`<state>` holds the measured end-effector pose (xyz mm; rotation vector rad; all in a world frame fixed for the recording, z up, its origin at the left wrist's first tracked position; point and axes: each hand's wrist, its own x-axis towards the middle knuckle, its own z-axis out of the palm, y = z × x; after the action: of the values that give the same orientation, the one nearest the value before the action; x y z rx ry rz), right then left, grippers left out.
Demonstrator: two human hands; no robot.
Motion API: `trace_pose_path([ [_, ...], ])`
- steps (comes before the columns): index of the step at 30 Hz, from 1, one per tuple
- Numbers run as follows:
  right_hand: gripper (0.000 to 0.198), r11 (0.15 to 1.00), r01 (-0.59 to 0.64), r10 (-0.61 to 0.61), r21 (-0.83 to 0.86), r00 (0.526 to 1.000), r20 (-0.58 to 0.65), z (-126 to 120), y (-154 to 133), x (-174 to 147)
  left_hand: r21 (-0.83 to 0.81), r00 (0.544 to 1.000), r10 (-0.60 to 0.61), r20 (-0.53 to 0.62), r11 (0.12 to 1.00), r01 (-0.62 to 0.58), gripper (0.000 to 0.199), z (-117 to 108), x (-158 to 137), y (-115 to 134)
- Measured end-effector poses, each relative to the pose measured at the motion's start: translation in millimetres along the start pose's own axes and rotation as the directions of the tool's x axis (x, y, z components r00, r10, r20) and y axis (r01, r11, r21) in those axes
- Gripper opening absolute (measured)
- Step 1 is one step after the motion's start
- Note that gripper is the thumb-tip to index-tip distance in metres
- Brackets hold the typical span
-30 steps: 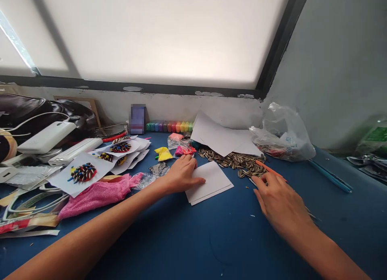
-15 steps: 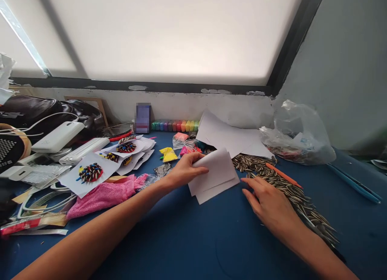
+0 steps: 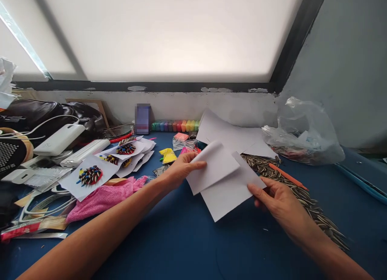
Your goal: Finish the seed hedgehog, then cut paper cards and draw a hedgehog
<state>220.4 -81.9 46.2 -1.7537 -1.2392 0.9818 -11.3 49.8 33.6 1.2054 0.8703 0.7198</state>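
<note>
Several white paper sheets (image 3: 213,167) are pinched between the thumb and fingers of my left hand (image 3: 186,169), their upper edge curling over. At the right, my right hand (image 3: 269,197) grips the corner of one white sheet (image 3: 226,199), which slants out from under the others. Beyond my right hand lies a long pile of striped sunflower seeds (image 3: 311,211), with an orange pencil-like stick (image 3: 288,176) across it. Behind the held paper, larger white sheets (image 3: 229,131) lean and curl near the wall.
On the left are paper cards with seed-and-clay figures (image 3: 90,176), a pink cloth (image 3: 105,199), white power banks (image 3: 60,139) and cables. A row of coloured clay (image 3: 175,125), a phone (image 3: 142,119) and a yellow packet (image 3: 167,155) stand behind. A plastic bag (image 3: 305,139) sits at right.
My right hand has closed on a corner of one sheet. That sheet has slid out to the right and toward me from under the rest, while my left hand keeps its hold.
</note>
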Motion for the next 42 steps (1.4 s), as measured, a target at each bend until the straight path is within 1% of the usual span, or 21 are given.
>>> trace_pose_path([
  [3,0.052,0.999,-0.045,0.045,0.011,0.999,0.016,-3,0,-1,-0.002,0.987,0.038,-0.154,0.999,-0.039,0.049,-14,8,3],
  [6,0.047,0.996,-0.086,0.083,0.026,0.993,0.084,-5,-4,-6,0.015,0.968,0.080,-0.237,0.997,-0.079,0.048,-24,10,11],
  [8,0.044,0.993,-0.118,0.112,0.019,0.975,0.190,-5,-7,-9,0.045,0.961,0.115,-0.252,0.993,-0.107,0.047,-25,11,16],
  [11,0.039,0.987,-0.157,0.154,-0.024,0.912,0.380,-4,-10,-14,0.128,0.965,0.155,-0.213,0.983,-0.129,0.046,-17,17,20],
  [13,0.035,0.989,-0.147,0.144,-0.028,0.885,0.442,-2,-11,-15,0.210,0.968,0.180,-0.175,0.967,-0.142,0.042,-8,26,22],
  [14,0.034,0.990,-0.138,0.132,-0.020,0.885,0.447,-1,-10,-15,0.255,0.965,0.203,-0.168,0.954,-0.157,0.040,-4,31,23],
  [18,0.035,0.992,-0.111,0.085,0.059,0.938,0.336,2,-7,-11,0.434,0.903,0.390,-0.181,0.855,-0.282,0.064,10,36,31],
  [19,0.036,0.991,-0.105,0.075,0.086,0.952,0.297,2,-6,-10,0.463,0.887,0.430,-0.166,0.828,-0.315,0.063,13,32,32],
  [21,0.041,0.986,-0.083,0.052,0.144,0.978,0.203,3,-5,-9,0.491,0.890,0.446,-0.097,0.799,-0.347,0.046,18,18,33],
  [22,0.043,0.983,-0.069,0.043,0.168,0.987,0.155,3,-5,-9,0.494,0.910,0.414,-0.026,0.797,-0.349,0.041,19,9,32],
  [23,0.044,0.981,-0.055,0.035,0.185,0.994,0.108,3,-5,-9,0.481,0.947,0.306,0.098,0.819,-0.314,0.046,20,1,30],
  [24,0.046,0.981,-0.042,0.029,0.191,0.997,0.072,3,-6,-9,0.469,0.966,0.190,0.173,0.847,-0.250,0.051,20,-7,27],
  [26,0.047,0.987,-0.029,0.018,0.157,0.998,0.068,1,-7,-8,0.440,0.970,0.050,0.239,0.885,-0.154,0.051,18,-18,21],
  [28,0.048,0.997,0.004,-0.008,0.077,0.999,0.053,-4,-8,-6,0.408,0.970,0.022,0.241,0.905,-0.122,0.039,13,-23,16],
  [29,0.047,0.999,0.032,-0.032,0.023,0.999,0.012,-9,-8,-4,0.417,0.968,0.015,0.251,0.901,-0.122,0.033,10,-24,15],
  [31,0.044,0.991,0.085,-0.100,-0.105,0.983,-0.152,-19,-8,-2,0.504,0.950,-0.025,0.312,0.852,-0.143,0.026,6,-26,13],
  [33,0.037,0.950,0.090,-0.165,-0.298,0.957,-0.239,-32,-9,-1,0.603,0.908,-0.080,0.411,0.771,-0.205,0.023,4,-29,13],
  [35,0.029,0.847,0.048,-0.189,-0.529,0.958,-0.216,-43,-11,-3,0.676,0.867,-0.104,0.487,0.674,-0.299,0.024,7,-35,13],
  [36,0.026,0.780,0.019,-0.179,-0.625,0.965,-0.194,-47,-11,-4,0.711,0.859,-0.101,0.502,0.614,-0.343,0.024,9,-39,13],
  [39,0.024,0.584,-0.069,-0.111,-0.809,0.980,-0.164,-53,-9,-10,0.806,0.884,-0.043,0.466,0.431,-0.405,0.021,17,-47,13],
  [42,0.024,0.478,-0.099,-0.077,-0.873,0.985,-0.154,-53,-1,-13,0.845,0.907,0.071,0.415,0.340,-0.413,0.018,23,-47,10],
])
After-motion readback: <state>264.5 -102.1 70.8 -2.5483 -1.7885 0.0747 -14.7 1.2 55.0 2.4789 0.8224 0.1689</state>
